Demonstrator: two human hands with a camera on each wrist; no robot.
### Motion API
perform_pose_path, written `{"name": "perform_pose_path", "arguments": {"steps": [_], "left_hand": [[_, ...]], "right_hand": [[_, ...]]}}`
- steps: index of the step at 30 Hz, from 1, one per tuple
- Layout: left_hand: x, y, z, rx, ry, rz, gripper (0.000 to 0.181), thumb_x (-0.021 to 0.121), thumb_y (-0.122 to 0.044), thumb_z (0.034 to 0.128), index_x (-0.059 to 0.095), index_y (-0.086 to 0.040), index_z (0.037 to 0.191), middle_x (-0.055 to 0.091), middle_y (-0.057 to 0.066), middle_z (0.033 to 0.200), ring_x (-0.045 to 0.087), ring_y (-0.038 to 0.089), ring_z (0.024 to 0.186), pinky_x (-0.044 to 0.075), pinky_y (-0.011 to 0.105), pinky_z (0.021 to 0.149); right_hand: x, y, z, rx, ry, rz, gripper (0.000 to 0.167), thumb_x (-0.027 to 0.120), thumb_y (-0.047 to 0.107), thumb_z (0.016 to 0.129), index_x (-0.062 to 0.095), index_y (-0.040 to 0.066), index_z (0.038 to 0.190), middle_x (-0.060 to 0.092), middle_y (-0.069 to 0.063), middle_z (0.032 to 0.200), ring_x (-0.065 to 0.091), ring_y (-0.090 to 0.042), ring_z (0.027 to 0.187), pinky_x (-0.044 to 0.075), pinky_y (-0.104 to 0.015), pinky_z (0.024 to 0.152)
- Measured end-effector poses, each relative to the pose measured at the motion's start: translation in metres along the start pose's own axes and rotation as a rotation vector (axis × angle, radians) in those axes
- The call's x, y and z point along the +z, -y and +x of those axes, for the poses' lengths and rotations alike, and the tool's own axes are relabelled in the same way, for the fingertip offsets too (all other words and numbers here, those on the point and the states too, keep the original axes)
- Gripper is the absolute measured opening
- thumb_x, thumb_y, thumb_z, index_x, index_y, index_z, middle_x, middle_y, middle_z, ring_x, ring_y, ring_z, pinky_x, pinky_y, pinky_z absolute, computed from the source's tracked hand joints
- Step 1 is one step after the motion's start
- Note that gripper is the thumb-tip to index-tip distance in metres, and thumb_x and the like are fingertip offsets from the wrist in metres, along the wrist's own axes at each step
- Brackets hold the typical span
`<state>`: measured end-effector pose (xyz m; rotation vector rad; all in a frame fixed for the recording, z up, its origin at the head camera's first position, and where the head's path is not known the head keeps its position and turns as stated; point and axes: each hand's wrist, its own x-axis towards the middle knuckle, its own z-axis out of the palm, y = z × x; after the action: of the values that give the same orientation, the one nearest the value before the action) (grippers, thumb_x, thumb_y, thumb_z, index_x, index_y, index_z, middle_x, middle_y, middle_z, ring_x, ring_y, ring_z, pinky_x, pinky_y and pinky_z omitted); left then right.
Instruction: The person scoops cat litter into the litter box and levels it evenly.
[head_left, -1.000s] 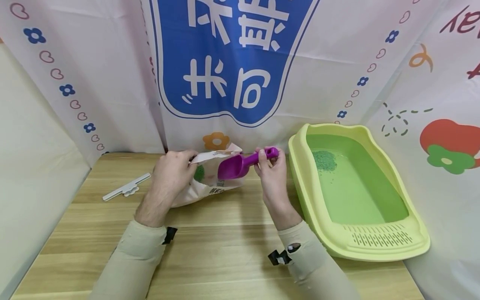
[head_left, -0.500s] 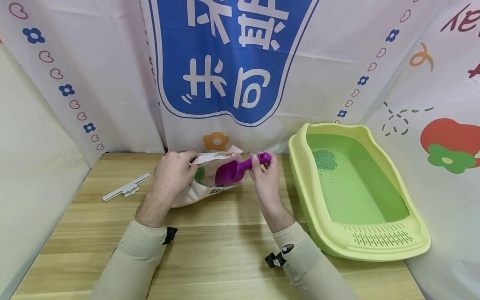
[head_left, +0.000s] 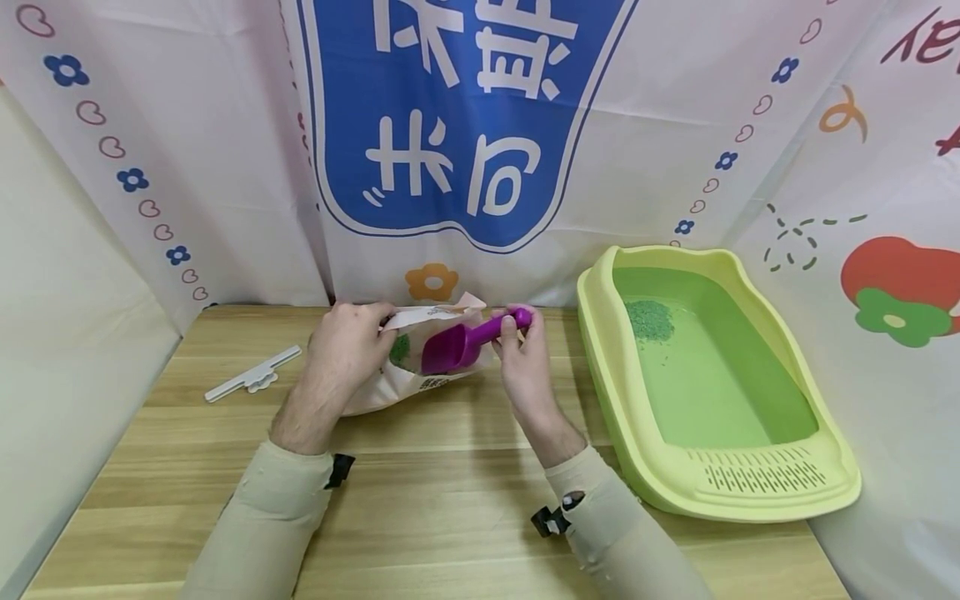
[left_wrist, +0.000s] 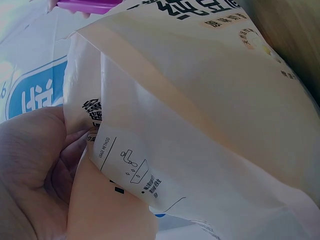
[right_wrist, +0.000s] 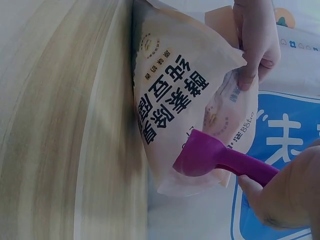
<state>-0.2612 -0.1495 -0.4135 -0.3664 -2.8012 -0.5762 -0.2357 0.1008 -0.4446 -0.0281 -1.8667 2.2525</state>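
A pale printed bag (head_left: pixel 386 390) lies on the table with its mouth toward the right and green granules (head_left: pixel 400 350) visible inside. My left hand (head_left: pixel 347 346) grips the bag's upper edge; in the left wrist view its fingers fold around the film of the bag (left_wrist: pixel 200 110). With my right hand (head_left: pixel 527 367) I hold a purple scoop (head_left: pixel 448 348) by its handle, its bowl at the bag's mouth. The right wrist view has the scoop's bowl (right_wrist: pixel 200 154) in front of the bag's printed side (right_wrist: pixel 170 75). Whether the bowl holds anything cannot be told.
A light-green tray (head_left: pixel 615 425) stands at the right, with a small patch of green granules (head_left: pixel 649 322) in its far left corner. A white sealing clip (head_left: pixel 255 375) lies left of the bag on the wooden table (head_left: pixel 420 508). Printed cloth (head_left: pixel 600 183) hangs behind.
My right hand has moved left and slightly down, bringing the scoop's bowl further into the bag's mouth. My left hand has kept its hold on the bag's edge.
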Motion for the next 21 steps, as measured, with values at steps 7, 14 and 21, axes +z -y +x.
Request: {"name": "perform_pose_path", "arguments": {"steps": [7, 14, 21], "left_hand": [[-0.001, 0.001, -0.001, -0.003, 0.001, -0.006, 0.023, 0.073, -0.013, 0.1125, 0.086, -0.006, 0.13, 0.089, 0.02, 0.121, 0.086, 0.043, 0.101, 0.069, 0.063, 0.083], [-0.001, 0.0, 0.0, -0.005, 0.004, -0.004, 0.025, 0.074, -0.013, 0.1121, 0.085, -0.006, 0.133, 0.088, 0.021, 0.126, 0.087, 0.046, 0.105, 0.069, 0.065, 0.085], [0.0, 0.001, -0.001, 0.014, -0.019, 0.003, 0.022, 0.074, -0.012, 0.111, 0.086, -0.006, 0.128, 0.089, 0.02, 0.12, 0.086, 0.044, 0.097, 0.068, 0.062, 0.077]], "right_hand": [[-0.001, -0.004, -0.002, -0.047, -0.034, -0.09, 0.022, 0.059, 0.006, 0.122, 0.063, -0.004, 0.141, 0.07, -0.026, 0.141, 0.07, -0.023, 0.121, 0.066, -0.031, 0.113], [0.003, -0.01, -0.004, -0.072, 0.026, -0.161, 0.026, 0.058, -0.005, 0.118, 0.063, -0.005, 0.144, 0.07, -0.027, 0.151, 0.072, -0.035, 0.136, 0.062, -0.032, 0.119], [0.005, -0.014, -0.005, -0.125, 0.019, -0.27, 0.029, 0.063, -0.007, 0.115, 0.066, -0.004, 0.144, 0.076, -0.024, 0.151, 0.077, -0.038, 0.129, 0.064, -0.028, 0.11]]}}
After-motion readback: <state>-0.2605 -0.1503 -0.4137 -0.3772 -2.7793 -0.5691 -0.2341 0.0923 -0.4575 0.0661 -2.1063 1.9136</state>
